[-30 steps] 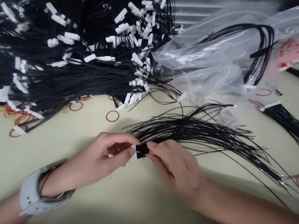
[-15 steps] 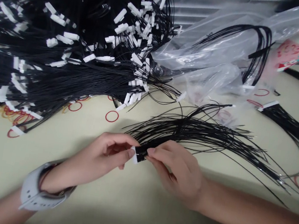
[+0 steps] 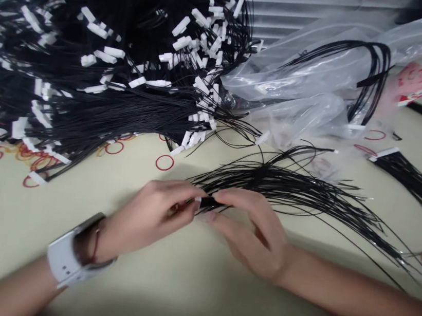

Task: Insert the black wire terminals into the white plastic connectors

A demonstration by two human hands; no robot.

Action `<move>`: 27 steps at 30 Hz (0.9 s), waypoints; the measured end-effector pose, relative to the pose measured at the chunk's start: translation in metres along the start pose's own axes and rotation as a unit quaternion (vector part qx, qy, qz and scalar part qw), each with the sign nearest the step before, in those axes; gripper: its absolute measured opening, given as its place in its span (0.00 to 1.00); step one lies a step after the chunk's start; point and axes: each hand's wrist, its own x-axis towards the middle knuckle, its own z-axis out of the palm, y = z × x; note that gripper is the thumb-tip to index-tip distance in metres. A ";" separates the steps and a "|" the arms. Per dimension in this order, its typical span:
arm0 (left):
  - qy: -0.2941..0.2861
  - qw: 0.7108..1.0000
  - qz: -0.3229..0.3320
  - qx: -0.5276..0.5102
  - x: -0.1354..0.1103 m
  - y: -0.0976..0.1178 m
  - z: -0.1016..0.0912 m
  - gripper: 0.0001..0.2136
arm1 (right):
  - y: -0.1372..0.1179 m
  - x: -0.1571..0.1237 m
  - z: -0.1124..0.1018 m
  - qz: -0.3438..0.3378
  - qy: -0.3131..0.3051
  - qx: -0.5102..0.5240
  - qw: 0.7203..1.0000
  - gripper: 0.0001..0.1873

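Note:
My left hand pinches the white connector at the end of a black wire bundle; the fingers hide most of the connector. Close beside it, my right hand has its fingertips above and its thumb below the wires just behind the connector. From there the loose wires fan out over the table behind my right hand, their thin free ends pointing right.
A large heap of black wires with white connectors fills the back left. Red rubber bands lie around it. Clear plastic bags, a pink cup and another wire bundle are at the right.
My left fingers now cover more of the white connector, which has turned. My right thumb and fingertips have spread wider around the wires. The whole view has shifted slightly.

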 end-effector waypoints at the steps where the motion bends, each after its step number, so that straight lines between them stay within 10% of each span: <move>1: 0.025 0.992 0.050 0.114 -0.001 -0.003 -0.003 0.11 | 0.002 0.001 -0.002 -0.034 -0.006 0.000 0.999 0.08; 6: 0.045 0.874 0.159 0.456 -0.005 -0.008 -0.014 0.15 | 0.010 -0.004 -0.003 -0.090 -0.158 -0.059 0.982 0.11; 16: -0.056 0.904 0.084 0.415 -0.004 -0.008 -0.011 0.21 | 0.018 -0.019 0.010 0.073 -0.235 -0.045 0.968 0.09; 23: 0.117 0.986 -0.071 0.095 -0.004 -0.011 0.003 0.10 | 0.019 -0.006 0.012 0.045 -0.293 -0.135 0.945 0.07; 27: 0.077 0.957 -0.193 -0.202 0.001 -0.012 0.003 0.12 | 0.026 0.002 0.005 0.048 -0.325 -0.105 0.939 0.09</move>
